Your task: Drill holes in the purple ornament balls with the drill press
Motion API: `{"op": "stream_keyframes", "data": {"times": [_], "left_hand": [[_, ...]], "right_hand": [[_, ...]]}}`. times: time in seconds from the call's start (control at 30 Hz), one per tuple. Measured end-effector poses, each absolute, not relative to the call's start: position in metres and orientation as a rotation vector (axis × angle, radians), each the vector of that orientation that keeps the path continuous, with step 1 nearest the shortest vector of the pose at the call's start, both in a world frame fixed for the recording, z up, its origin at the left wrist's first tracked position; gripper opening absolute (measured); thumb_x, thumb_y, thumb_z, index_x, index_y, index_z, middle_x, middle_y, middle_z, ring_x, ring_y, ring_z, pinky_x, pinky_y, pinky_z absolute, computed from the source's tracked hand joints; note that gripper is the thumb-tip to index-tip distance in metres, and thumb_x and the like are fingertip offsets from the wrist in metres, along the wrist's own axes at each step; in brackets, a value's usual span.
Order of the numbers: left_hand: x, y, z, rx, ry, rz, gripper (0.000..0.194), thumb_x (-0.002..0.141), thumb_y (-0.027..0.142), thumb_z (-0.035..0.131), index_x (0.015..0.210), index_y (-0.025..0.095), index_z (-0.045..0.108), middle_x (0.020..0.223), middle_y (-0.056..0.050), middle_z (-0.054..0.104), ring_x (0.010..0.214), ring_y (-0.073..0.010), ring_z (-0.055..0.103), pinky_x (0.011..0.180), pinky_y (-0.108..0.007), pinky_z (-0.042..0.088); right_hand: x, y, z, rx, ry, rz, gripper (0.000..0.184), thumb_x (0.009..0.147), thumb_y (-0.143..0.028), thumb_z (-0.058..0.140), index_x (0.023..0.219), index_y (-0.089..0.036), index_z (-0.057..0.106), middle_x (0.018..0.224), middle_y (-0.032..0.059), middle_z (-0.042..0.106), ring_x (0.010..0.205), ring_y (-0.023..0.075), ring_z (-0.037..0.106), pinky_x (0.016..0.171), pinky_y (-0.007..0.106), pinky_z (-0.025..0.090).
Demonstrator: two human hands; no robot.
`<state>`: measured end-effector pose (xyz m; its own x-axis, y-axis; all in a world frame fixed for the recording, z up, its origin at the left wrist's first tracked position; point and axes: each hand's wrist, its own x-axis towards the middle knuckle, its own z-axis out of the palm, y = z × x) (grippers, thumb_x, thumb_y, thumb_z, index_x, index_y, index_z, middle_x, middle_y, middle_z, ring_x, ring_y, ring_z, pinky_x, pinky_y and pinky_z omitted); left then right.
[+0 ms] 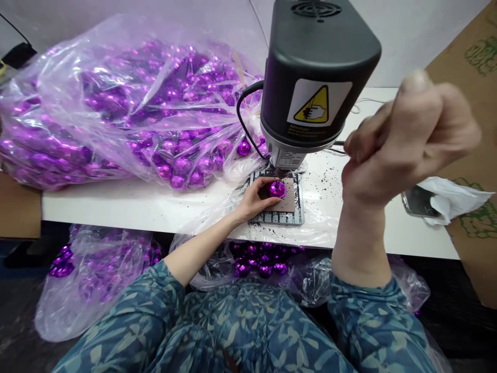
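Observation:
My left hand (254,201) is closed around a shiny purple faceted bauble (277,189), thumb and fingers at its sides. The bauble sits on a brown board (286,203) over the slotted metal base (298,210) of a bench drill press (316,67). Directly above it is the machine's lower end; the exact gap to the bauble is hard to see. My right hand (411,140) is raised at the right of the dark motor housing, fingers curled into a grip. Whatever is inside those fingers is hidden; short dark rod-like pieces show beside them.
A large clear bag (128,114) full of purple baubles covers the table's left. More bagged baubles (264,261) lie below the front edge. Dark shavings (324,181) litter the white table (116,207). At right are a phone (421,202), a tissue (454,199) and a cardboard box (473,155).

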<state>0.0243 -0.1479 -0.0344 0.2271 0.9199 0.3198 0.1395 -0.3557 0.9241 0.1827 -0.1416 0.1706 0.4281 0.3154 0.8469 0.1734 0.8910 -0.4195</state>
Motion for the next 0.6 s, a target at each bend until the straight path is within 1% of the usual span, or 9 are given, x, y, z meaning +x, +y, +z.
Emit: {"op": "stream_keyframes", "data": {"times": [0.1, 0.17, 0.27, 0.33, 0.37, 0.43, 0.5, 0.53, 0.6], "left_hand": [[0.019, -0.164, -0.025, 1.712, 1.131, 1.263, 0.052, 0.081, 0.046, 0.086, 0.120, 0.019, 0.063, 0.119, -0.011, 0.072, 0.112, -0.0265, 0.069, 0.100, -0.046, 0.057], [0.008, -0.185, -0.014, 1.812, 1.108, 1.212, 0.048, 0.082, 0.047, 0.086, 0.115, 0.020, 0.065, 0.113, -0.010, 0.072, 0.105, -0.0250, 0.069, 0.095, -0.044, 0.058], [-0.015, -0.223, 0.004, 2.084, 0.827, 0.814, 0.042, 0.085, 0.050, 0.083, 0.112, 0.022, 0.069, 0.106, -0.007, 0.073, 0.098, -0.0236, 0.069, 0.088, -0.040, 0.058], [-0.029, -0.238, 0.014, 2.220, 0.713, 0.560, 0.041, 0.086, 0.052, 0.082, 0.112, 0.022, 0.071, 0.105, -0.008, 0.073, 0.099, -0.0248, 0.068, 0.085, -0.038, 0.058], [-0.035, -0.238, 0.017, 2.259, 0.713, 0.516, 0.039, 0.088, 0.051, 0.080, 0.113, 0.022, 0.070, 0.106, -0.008, 0.073, 0.100, -0.0251, 0.068, 0.085, -0.038, 0.058], [-0.042, -0.221, 0.020, 2.301, 0.810, 0.604, 0.029, 0.097, 0.044, 0.071, 0.115, 0.022, 0.069, 0.109, -0.008, 0.074, 0.104, -0.0244, 0.069, 0.089, -0.039, 0.059], [-0.043, -0.182, 0.020, 2.325, 1.007, 0.772, 0.018, 0.106, 0.028, 0.056, 0.117, 0.020, 0.066, 0.113, -0.009, 0.073, 0.107, -0.0225, 0.069, 0.095, -0.041, 0.059], [-0.041, -0.157, 0.019, 2.354, 1.138, 0.824, 0.019, 0.106, 0.020, 0.051, 0.118, 0.019, 0.066, 0.114, -0.010, 0.073, 0.109, -0.0227, 0.069, 0.097, -0.042, 0.058], [-0.034, -0.104, 0.016, 2.399, 1.439, 0.795, 0.032, 0.102, 0.006, 0.045, 0.124, 0.018, 0.065, 0.125, -0.013, 0.071, 0.118, -0.0255, 0.067, 0.103, -0.046, 0.056]], "right_hand": [[0.186, -0.131, 0.189, -0.513, -1.176, 0.213, 0.060, 0.076, -0.056, 0.072, 0.053, -0.018, 0.031, 0.040, -0.0082, 0.032, 0.033, 0.0024, 0.032, 0.038, 0.023, 0.017], [0.189, -0.126, 0.191, -0.517, -1.183, 0.238, 0.059, 0.073, -0.058, 0.072, 0.053, -0.019, 0.031, 0.039, -0.0087, 0.030, 0.033, 0.0025, 0.031, 0.037, 0.023, 0.017], [0.190, -0.125, 0.187, -0.505, -1.173, 0.231, 0.057, 0.079, -0.053, 0.070, 0.052, -0.020, 0.032, 0.041, -0.0074, 0.032, 0.035, 0.0033, 0.033, 0.039, 0.024, 0.020], [0.190, -0.128, 0.185, -0.484, -1.172, 0.199, 0.056, 0.084, -0.046, 0.070, 0.050, -0.019, 0.033, 0.042, -0.0068, 0.031, 0.036, 0.0031, 0.034, 0.040, 0.024, 0.021], [0.189, -0.129, 0.185, -0.485, -1.175, 0.189, 0.055, 0.087, -0.041, 0.068, 0.050, -0.019, 0.035, 0.043, -0.0066, 0.031, 0.037, 0.0027, 0.035, 0.041, 0.024, 0.022], [0.188, -0.132, 0.186, -0.507, -1.184, 0.188, 0.050, 0.094, -0.029, 0.063, 0.051, -0.018, 0.038, 0.046, -0.0068, 0.026, 0.039, 0.0018, 0.036, 0.044, 0.023, 0.024], [0.186, -0.133, 0.188, -0.527, -1.184, 0.186, 0.047, 0.096, -0.021, 0.056, 0.052, -0.018, 0.040, 0.048, -0.0069, 0.020, 0.039, 0.0015, 0.036, 0.045, 0.022, 0.024], [0.186, -0.134, 0.189, -0.529, -1.184, 0.184, 0.047, 0.096, -0.020, 0.053, 0.052, -0.018, 0.039, 0.049, -0.0069, 0.018, 0.038, 0.0016, 0.035, 0.045, 0.023, 0.023], [0.185, -0.135, 0.190, -0.522, -1.183, 0.172, 0.047, 0.096, -0.019, 0.053, 0.051, -0.019, 0.037, 0.048, -0.0073, 0.016, 0.037, 0.0019, 0.033, 0.044, 0.024, 0.021]]}}
